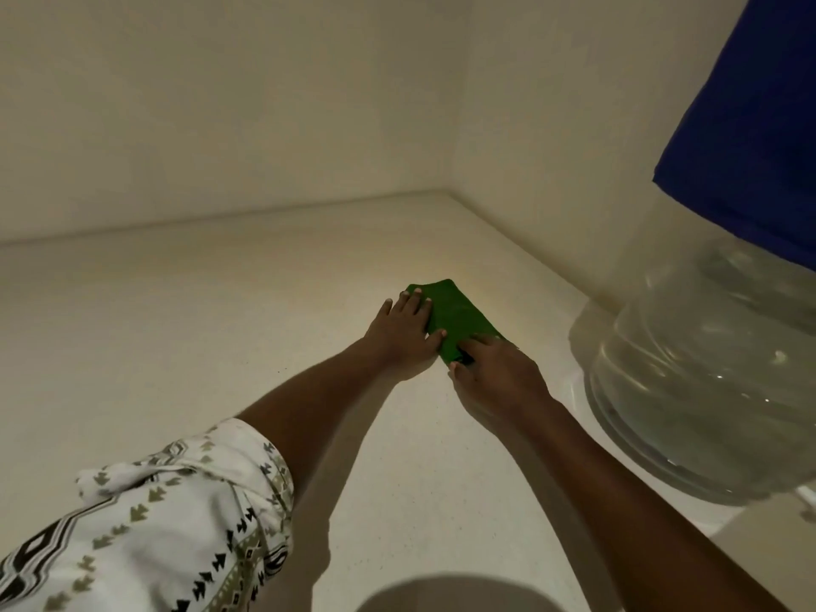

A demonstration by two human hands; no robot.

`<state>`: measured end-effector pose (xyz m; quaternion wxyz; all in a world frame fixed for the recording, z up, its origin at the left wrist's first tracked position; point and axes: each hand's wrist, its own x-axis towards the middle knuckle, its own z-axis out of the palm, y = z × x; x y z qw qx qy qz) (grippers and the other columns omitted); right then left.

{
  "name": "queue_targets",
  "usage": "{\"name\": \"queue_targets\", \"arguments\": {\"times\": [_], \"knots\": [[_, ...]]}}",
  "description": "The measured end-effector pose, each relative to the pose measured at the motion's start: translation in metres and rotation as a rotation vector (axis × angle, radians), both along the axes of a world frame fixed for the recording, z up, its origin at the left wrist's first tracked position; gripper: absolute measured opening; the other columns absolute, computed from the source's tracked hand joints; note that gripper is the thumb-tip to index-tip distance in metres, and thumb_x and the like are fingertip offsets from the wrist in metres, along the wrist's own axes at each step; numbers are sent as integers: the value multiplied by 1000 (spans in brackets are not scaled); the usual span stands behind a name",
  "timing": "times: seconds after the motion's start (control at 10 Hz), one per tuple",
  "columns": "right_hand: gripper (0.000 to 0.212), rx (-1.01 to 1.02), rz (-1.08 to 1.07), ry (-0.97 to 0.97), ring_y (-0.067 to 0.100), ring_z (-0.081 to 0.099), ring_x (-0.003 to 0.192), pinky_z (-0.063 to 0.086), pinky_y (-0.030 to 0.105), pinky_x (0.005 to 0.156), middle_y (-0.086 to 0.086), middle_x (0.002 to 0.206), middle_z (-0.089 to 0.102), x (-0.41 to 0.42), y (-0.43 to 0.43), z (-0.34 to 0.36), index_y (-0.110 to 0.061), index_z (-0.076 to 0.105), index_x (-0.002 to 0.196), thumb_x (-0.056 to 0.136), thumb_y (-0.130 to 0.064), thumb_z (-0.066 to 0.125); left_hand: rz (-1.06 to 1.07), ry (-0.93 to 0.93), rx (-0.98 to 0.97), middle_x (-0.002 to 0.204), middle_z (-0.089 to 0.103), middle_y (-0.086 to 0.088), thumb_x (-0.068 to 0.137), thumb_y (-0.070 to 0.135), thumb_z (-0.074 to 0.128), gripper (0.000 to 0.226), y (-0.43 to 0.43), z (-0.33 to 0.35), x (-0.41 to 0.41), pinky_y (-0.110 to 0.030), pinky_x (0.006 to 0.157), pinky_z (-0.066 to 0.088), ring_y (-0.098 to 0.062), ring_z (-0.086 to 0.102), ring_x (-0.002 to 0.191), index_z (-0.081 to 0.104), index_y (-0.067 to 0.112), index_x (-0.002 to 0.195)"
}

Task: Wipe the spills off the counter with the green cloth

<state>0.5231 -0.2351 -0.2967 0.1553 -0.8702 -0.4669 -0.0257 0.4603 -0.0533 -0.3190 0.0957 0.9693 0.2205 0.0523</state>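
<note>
The counter ran pale into the corner beside the big water jug. My left hand lay flat, pinning the folded green cloth; my right hand pinched its near edge, apparently to keep the fold tight for wiping.

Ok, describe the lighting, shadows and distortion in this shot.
Head view: dim, warm light; brightest patch on the counter beyond the green cloth; soft arm shadows fall toward the camera; wide-angle lens bends the wall edge and stretches the water jug; glints on the jug; left hand and right hand look slightly soft.
</note>
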Motion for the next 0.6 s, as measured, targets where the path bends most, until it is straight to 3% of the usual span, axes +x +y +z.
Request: {"name": "queue_targets", "arguments": {"times": [0.2, 0.3, 0.4, 0.5, 0.6], "knots": [[29, 30, 11, 6, 23, 62, 93, 39, 30, 72, 2, 108, 68, -10, -7, 0, -24, 70, 107, 93, -42, 52, 31, 55, 16, 175, 4, -10, 104, 55, 23, 77, -8, 9, -8, -49, 131, 3, -27, 1, 163, 8, 12, 166], [31, -26, 17, 51, 25, 64, 100, 41, 32, 75, 1, 112, 67, -6, -8, 5, -26, 69, 109, 93, -47, 52, 93, 48, 0, 175, 4, -9, 103, 62, 23, 82, -14, 12, -24, -50, 131, 4, -27, 3, 163, 4, 14, 166], [45, -32, 42, 41, 31, 59, 116, 48, 38, 88, 8, 126, 62, -7, -8, 11, -22, 62, 125, 93, -53, 56, 138, 109, 83, 175, 6, -11, 103, 64, 25, 83, -21, 21, -53, -50, 131, 6, -29, 4, 163, 4, 15, 166], [67, -5, 84, 45, 37, 43, 141, 43, 49, 110, 15, 152, 47, -26, 0, 15, -21, 42, 150, 95, -57, 54, 179, 138, 144, 174, 10, -13, 103, 63, 26, 82, -25, 31, -94, -51, 129, 9, -30, 8, 162, 9, 14, 166], [72, -26, 173, 50, 36, 28, 152, 33, 51, 118, 16, 162, 36, -55, 16, 23, -19, 34, 156, 98, -59, 49, 266, 139, 153, 173, 13, -14, 103, 63, 25, 81, -29, 42, -137, -51, 129, 10, -31, 9, 162, 11, 13, 165]]}}
